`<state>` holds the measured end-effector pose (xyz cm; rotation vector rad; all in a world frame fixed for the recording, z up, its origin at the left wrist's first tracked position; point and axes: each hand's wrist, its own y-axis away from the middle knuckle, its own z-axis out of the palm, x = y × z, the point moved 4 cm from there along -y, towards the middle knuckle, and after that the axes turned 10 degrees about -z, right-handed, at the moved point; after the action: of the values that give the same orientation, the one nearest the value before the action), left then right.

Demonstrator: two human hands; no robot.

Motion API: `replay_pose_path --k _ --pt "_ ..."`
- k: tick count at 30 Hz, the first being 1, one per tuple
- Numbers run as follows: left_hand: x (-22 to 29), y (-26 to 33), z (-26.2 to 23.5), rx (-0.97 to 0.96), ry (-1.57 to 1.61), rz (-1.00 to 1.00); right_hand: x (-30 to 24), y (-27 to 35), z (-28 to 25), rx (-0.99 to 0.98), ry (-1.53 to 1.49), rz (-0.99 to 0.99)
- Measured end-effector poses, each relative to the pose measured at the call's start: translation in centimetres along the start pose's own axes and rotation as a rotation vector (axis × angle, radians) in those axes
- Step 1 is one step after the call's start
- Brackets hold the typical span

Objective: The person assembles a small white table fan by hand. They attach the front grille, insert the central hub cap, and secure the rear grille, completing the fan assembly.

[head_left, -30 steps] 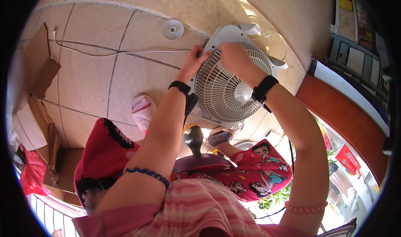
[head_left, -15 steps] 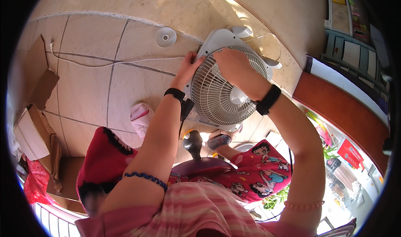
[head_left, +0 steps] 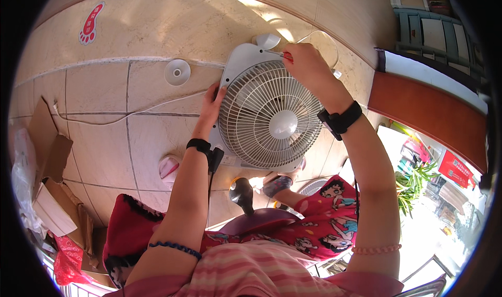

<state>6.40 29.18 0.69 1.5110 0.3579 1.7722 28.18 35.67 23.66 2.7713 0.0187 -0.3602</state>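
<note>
A grey box fan (head_left: pixel 283 124) with a round wire grille and white hub lies face up on the tiled floor. My left hand (head_left: pixel 213 102) grips the left edge of its frame near the far left corner. In my right hand (head_left: pixel 309 69), closed above the far side of the fan, is a screwdriver (head_left: pixel 287 57) with a red handle. Its thin shaft points left toward a hole in the frame's far corner; I cannot tell whether the tip touches. A white cone-shaped part (head_left: pixel 177 73) rests to the left of the fan.
A white cord (head_left: pixel 117 120) runs left across the tiles. Torn cardboard boxes (head_left: pixel 55 145) stand at left, a pink slipper (head_left: pixel 169 168) lies nearer me. A brown panel (head_left: pixel 429 119) rises at right. A black tool-like object (head_left: pixel 242 194) sits between my legs.
My right hand has moved from over the grille to the frame's far corner, and the screwdriver now shows. The view has shifted; my left hand stays on the fan's edge.
</note>
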Motion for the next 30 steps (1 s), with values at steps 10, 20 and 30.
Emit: replay_pose_path --k 10,20,30 --pt "0.3 0.2 0.0 0.026 -0.063 0.045 0.7 -2.2 2.3 -0.047 0.057 -0.072" --pt "-0.7 -0.2 -0.3 0.012 -0.056 0.011 -0.9 -2.5 2.7 -0.1 0.072 -0.075" --pt "-0.1 0.0 0.0 -0.011 -0.009 -0.029 -4.8 -0.7 2.8 0.087 0.4 -0.185"
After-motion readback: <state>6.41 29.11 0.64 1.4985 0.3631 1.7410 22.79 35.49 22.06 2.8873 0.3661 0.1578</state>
